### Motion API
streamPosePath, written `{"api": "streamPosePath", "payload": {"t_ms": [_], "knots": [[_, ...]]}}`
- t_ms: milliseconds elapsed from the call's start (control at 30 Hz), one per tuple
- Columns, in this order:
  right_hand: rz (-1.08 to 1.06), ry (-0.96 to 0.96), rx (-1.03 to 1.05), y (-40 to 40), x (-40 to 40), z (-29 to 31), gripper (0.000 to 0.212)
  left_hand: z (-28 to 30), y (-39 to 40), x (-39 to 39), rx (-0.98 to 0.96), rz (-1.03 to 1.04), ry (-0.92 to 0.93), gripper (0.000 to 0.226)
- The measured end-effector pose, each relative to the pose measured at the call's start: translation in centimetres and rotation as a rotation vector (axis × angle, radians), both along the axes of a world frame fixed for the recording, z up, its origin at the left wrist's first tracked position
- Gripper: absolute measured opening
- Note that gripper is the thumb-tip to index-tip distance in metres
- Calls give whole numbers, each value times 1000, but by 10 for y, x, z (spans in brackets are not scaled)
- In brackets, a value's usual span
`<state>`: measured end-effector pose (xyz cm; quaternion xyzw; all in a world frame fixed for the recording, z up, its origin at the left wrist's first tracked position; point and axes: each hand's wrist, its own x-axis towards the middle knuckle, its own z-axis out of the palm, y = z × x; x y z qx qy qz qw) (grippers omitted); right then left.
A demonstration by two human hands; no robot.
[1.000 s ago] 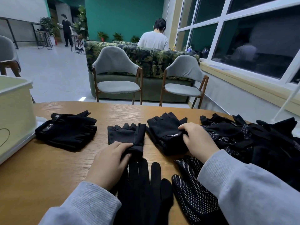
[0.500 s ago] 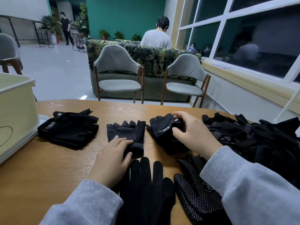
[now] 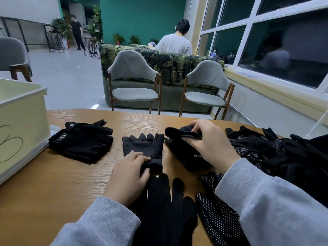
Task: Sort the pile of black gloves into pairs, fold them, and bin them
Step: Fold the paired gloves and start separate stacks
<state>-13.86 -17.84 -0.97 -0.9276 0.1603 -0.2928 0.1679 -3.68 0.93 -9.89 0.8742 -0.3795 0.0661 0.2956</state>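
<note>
Looks like an office lounge or café-style common room — teal wall (image 3: 142,18), leaf-print sofa (image 3: 168,64), grey armchairs (image 3: 133,80), potted plants (image 3: 118,39), bar stools (image 3: 55,42), tiled floor (image 3: 71,77) — big dark windows (image 3: 284,50) along one side.

Single head-worn view, wide-angle, looking forward and down across the wooden table (image 3: 71,183). Sleeves close at the bottom edge; chairs (image 3: 133,82) and windows (image 3: 284,50) well beyond.
</note>
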Motion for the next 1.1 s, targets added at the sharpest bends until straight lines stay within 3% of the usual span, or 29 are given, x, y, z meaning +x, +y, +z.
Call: {"api": "streamPosePath", "payload": {"t_ms": [133, 200, 300, 400, 633, 867, 1100], "knots": [[84, -224, -52, 8, 8, 3, 21, 0, -1, 0, -82, 6, -8, 33], [201, -278, -83, 14, 13, 2, 21, 3, 0, 0, -231, -12, -39, 42], [362, -264, -64, 23, 22, -5, 21, 9, 2, -2, -519, -54, 14, 72], [462, -184, -47, 29, 30, -17, 24, 10, 4, -1, -643, -135, 9, 77], [473, 10, 32, 36, 38, -41, 32, 7, 3, 6, -517, -115, -23, 44], [355, 258, 10, 34, 42, -52, 19, 1, 3, 9, -274, -26, 188, 27], [325, 324, -79, 40, 39, -50, 30, 1, 5, 9, -94, 54, 215, 30]]}}
